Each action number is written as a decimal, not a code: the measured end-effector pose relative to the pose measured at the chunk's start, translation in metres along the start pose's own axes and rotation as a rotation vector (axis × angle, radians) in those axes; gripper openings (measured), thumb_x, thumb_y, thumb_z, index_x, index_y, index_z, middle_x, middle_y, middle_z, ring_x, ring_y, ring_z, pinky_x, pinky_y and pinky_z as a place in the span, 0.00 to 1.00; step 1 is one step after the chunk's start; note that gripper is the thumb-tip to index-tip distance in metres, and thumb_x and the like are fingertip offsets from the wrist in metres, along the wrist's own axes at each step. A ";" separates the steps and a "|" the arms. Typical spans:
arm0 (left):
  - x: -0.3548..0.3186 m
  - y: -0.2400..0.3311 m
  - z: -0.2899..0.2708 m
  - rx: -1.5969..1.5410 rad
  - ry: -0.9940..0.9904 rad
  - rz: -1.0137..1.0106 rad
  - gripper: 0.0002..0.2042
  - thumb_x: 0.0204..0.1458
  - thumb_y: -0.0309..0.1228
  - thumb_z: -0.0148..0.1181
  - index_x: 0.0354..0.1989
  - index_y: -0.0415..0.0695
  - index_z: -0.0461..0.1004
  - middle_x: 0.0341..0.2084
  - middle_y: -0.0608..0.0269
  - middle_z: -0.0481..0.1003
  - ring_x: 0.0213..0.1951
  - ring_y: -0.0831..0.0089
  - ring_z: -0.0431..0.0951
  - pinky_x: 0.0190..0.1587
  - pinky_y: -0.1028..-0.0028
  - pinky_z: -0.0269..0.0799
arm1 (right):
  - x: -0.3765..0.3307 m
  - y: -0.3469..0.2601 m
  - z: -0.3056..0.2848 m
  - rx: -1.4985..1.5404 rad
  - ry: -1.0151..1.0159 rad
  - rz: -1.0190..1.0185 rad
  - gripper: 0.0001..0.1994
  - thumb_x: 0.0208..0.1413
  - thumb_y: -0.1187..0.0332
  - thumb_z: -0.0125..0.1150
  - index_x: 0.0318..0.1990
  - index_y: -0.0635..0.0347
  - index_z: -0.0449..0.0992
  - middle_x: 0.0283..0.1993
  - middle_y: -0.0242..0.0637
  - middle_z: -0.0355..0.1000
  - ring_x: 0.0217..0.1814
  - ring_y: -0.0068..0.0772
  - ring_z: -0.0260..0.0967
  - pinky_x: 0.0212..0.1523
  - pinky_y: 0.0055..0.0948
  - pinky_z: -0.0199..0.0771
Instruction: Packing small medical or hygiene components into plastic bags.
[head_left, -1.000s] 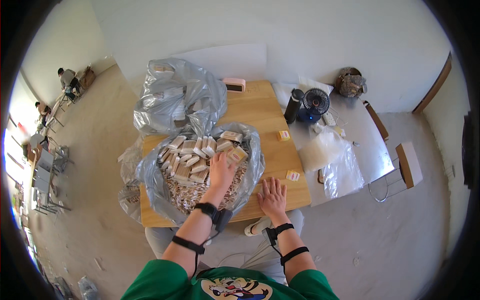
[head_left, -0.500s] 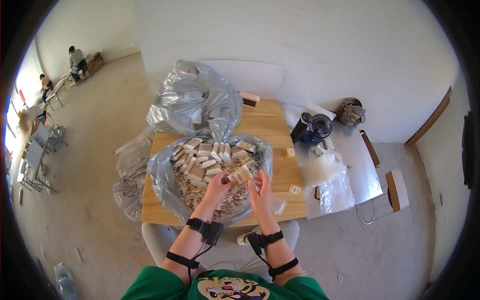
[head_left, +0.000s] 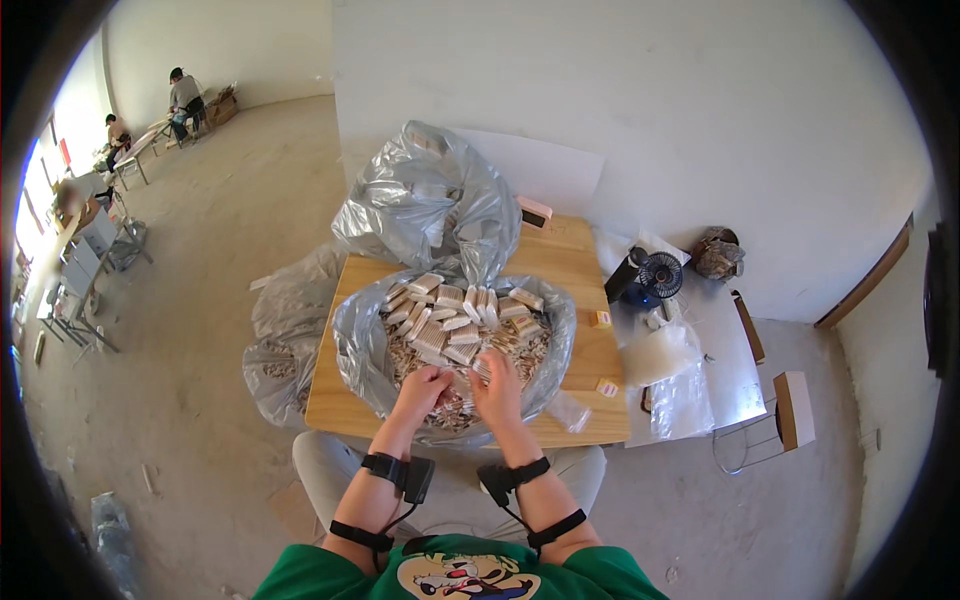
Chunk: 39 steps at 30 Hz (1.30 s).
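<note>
Both hands work over the open grey plastic bag [head_left: 365,345] of small wooden pieces [head_left: 455,330] near the table's [head_left: 575,262] front edge. The left hand [head_left: 422,387] closes its grip on a few loose pieces; the right hand [head_left: 497,385] pinches one small piece [head_left: 481,368]. A small black fan [head_left: 658,275] stands beyond the table's right edge.

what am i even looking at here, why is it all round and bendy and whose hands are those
The picture comes from a wide fisheye camera worn on a person's head, looking down, so straight edges curve. No machine here: the left hand and right hand are the wearer's own, with black straps on the forearms. Both reach into an open grey plastic bag on a wooden table, filled with small pale wooden pieces, some bundled. The hands meet over the loose pieces; what each grip holds is too small to tell. A small black fan stands to the right.
</note>
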<state>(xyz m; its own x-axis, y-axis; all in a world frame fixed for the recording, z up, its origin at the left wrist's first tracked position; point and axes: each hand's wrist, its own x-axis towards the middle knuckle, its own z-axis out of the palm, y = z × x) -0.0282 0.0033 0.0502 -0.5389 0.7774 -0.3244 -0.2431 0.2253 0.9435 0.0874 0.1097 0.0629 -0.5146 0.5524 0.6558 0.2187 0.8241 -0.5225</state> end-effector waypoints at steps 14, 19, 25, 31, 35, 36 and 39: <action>-0.015 -0.014 0.019 0.211 0.176 0.198 0.11 0.51 0.34 0.59 0.22 0.40 0.74 0.12 0.69 0.68 0.18 0.80 0.65 0.21 0.75 0.60 | -0.020 -0.022 -0.005 0.165 -0.262 0.074 0.13 0.45 0.79 0.55 0.41 0.60 0.69 0.30 0.45 0.71 0.32 0.49 0.70 0.32 0.40 0.70; -0.018 -0.016 0.014 0.263 0.147 0.292 0.10 0.50 0.34 0.60 0.22 0.40 0.74 0.13 0.69 0.68 0.18 0.81 0.64 0.22 0.76 0.60 | -0.021 -0.024 -0.005 0.146 -0.260 0.014 0.13 0.44 0.79 0.54 0.40 0.62 0.64 0.30 0.48 0.70 0.32 0.52 0.69 0.33 0.43 0.69; -0.025 -0.006 0.014 0.398 0.127 0.327 0.10 0.49 0.33 0.60 0.24 0.38 0.74 0.14 0.62 0.71 0.19 0.77 0.67 0.24 0.73 0.63 | -0.017 -0.023 -0.013 0.149 -0.201 -0.131 0.14 0.43 0.81 0.54 0.40 0.64 0.63 0.30 0.49 0.68 0.33 0.53 0.68 0.33 0.43 0.69; -0.029 -0.001 0.017 0.493 0.095 0.356 0.10 0.48 0.34 0.59 0.25 0.38 0.74 0.16 0.56 0.73 0.20 0.70 0.72 0.26 0.71 0.67 | -0.013 -0.015 -0.022 0.029 -0.212 -0.028 0.14 0.45 0.80 0.53 0.41 0.64 0.63 0.32 0.49 0.68 0.35 0.53 0.68 0.34 0.43 0.68; -0.024 -0.007 0.015 0.525 0.161 0.352 0.11 0.44 0.34 0.59 0.25 0.37 0.74 0.17 0.52 0.74 0.22 0.64 0.75 0.27 0.68 0.68 | -0.014 -0.021 -0.018 0.078 -0.157 -0.063 0.14 0.46 0.79 0.54 0.42 0.64 0.63 0.33 0.49 0.68 0.36 0.53 0.68 0.35 0.43 0.68; -0.027 -0.001 0.017 0.526 0.156 0.352 0.11 0.44 0.34 0.59 0.25 0.37 0.74 0.17 0.52 0.74 0.22 0.64 0.75 0.27 0.68 0.68 | -0.015 -0.025 -0.022 0.127 -0.249 0.014 0.13 0.47 0.78 0.54 0.42 0.64 0.63 0.33 0.49 0.69 0.36 0.53 0.68 0.35 0.43 0.68; -0.031 0.010 0.021 0.463 0.175 0.268 0.11 0.43 0.34 0.59 0.22 0.36 0.72 0.17 0.49 0.73 0.23 0.58 0.75 0.28 0.65 0.68 | -0.018 -0.025 -0.024 0.137 -0.363 0.105 0.12 0.48 0.75 0.54 0.41 0.64 0.63 0.33 0.49 0.69 0.36 0.54 0.68 0.35 0.44 0.69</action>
<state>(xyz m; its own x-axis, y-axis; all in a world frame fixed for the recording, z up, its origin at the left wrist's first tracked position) 0.0032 -0.0062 0.0711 -0.6684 0.7428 -0.0387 0.2784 0.2981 0.9130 0.1114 0.0822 0.0773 -0.7601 0.5324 0.3727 0.1858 0.7276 -0.6604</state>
